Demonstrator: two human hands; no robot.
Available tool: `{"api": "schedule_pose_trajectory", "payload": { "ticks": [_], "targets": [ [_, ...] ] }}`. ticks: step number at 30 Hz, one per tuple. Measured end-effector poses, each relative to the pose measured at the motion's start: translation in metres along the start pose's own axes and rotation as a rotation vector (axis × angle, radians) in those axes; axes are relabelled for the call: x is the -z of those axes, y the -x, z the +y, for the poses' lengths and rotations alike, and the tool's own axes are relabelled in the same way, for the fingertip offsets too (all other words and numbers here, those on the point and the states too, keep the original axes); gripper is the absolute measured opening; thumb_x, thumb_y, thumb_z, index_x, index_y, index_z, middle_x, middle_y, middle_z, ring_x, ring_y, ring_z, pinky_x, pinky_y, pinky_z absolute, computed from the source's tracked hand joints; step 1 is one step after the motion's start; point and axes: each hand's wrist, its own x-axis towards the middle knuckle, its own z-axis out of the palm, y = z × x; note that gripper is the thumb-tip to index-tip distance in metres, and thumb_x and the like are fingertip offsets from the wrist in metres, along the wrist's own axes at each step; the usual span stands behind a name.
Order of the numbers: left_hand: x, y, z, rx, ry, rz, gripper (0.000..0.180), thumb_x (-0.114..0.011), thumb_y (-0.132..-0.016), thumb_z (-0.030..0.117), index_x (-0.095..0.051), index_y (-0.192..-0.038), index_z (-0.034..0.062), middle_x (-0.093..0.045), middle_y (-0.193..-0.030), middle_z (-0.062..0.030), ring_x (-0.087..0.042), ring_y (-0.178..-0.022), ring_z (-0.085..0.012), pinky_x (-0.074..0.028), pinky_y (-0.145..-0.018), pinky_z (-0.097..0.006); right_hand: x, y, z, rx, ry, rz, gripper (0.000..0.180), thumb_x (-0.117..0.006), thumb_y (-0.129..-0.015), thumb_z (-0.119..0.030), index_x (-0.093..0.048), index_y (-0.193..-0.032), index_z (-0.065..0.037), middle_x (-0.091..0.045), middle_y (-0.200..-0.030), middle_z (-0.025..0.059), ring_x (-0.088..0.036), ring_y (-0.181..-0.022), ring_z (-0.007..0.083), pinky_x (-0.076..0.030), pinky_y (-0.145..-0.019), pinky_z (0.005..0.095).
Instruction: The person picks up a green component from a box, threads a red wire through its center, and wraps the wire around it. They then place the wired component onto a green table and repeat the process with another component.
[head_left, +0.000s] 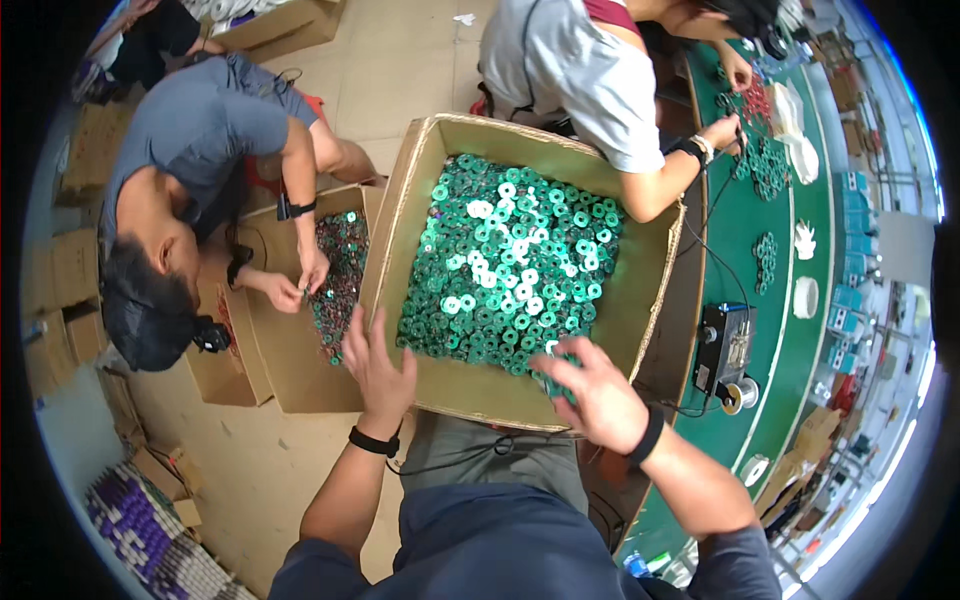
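Note:
A large open cardboard box [655, 300] stands right in front of me, with a deep layer of small green ring-shaped parts [500, 260] covering its bottom. My left hand [380, 375] is at the box's near left edge, fingers spread, and nothing shows in it. Over the near right side of the box is my right hand [600, 400], its fingers curled. Green rings [553, 386] show between its thumb and fingers; how many it holds is partly hidden. Both wrists wear black bands, and a dark cable runs from the left one.
On the left, a person [200, 130] bends over a smaller box [300, 365] of dark red and green parts. At the right, another person [590, 90] works at a green bench [770, 240] with ring parts, a black device [722, 345] and a wire spool [742, 396].

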Motion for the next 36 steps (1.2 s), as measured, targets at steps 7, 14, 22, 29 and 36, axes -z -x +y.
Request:
{"api": "schedule_pose_trajectory", "payload": {
  "ticks": [7, 14, 22, 29, 36],
  "targets": [
    [-0.019, 0.01, -0.025, 0.23, 0.006, 0.143, 0.077, -0.071, -0.081, 0.017, -0.042, -0.153, 0.0125, -0.042, -0.158, -0.0144, -0.044, -0.139, -0.0382, -0.035, -0.114, -0.053, -0.018, -0.161, 0.011, 0.179, 0.095, 0.094, 0.061, -0.074, -0.073, 0.003, -0.058, -0.13, -0.012, -0.058, -0.11, 0.0188, -0.061, -0.105, 0.0409, -0.052, -0.094, 0.046],
    [-0.026, 0.008, -0.032, 0.206, 0.075, 0.195, 0.072, -0.071, -0.078, 0.017, -0.05, -0.147, 0.0125, -0.049, -0.15, -0.0138, -0.051, -0.133, -0.0377, -0.041, -0.108, -0.053, -0.064, -0.322, 0.069, 0.026, 0.361, 0.111, 0.071, -0.08, -0.072, -0.005, -0.055, -0.138, -0.015, -0.06, -0.12, 0.0289, -0.062, -0.111, 0.0468, -0.052, -0.1, 0.0503],
    [-0.027, 0.009, -0.043, 0.205, 0.093, 0.177, 0.074, -0.074, -0.075, 0.018, -0.051, -0.146, 0.012, -0.049, -0.15, -0.0131, -0.052, -0.128, -0.0369, -0.041, -0.108, -0.051, -0.105, -0.363, 0.11, -0.185, 0.569, -0.052, 0.062, -0.073, -0.078, -0.005, -0.056, -0.136, -0.017, -0.053, -0.136, 0.0306, -0.059, -0.122, 0.0465, -0.051, -0.105, 0.0485],
    [-0.029, 0.007, -0.044, 0.178, 0.094, 0.201, 0.075, -0.075, -0.073, 0.02, -0.053, -0.145, 0.015, -0.051, -0.149, -0.0121, -0.055, -0.122, -0.0369, -0.042, -0.105, -0.052, -0.117, -0.374, 0.141, -0.109, 0.574, 0.023, 0.061, -0.074, -0.076, -0.009, -0.057, -0.135, -0.01, -0.055, -0.135, 0.033, -0.058, -0.121, 0.0477, -0.05, -0.105, 0.0488],
    [-0.029, 0.004, -0.042, 0.174, 0.095, 0.172, 0.079, -0.077, -0.072, 0.015, -0.051, -0.146, 0.0101, -0.051, -0.147, -0.0145, -0.052, -0.129, -0.038, -0.043, -0.107, -0.049, -0.153, -0.411, 0.207, -0.19, 0.56, 0.103, 0.076, -0.08, -0.077, -0.018, -0.047, -0.145, -0.01, -0.057, -0.135, 0.0312, -0.053, -0.129, 0.048, -0.049, -0.109, 0.0471]
  ]
}}
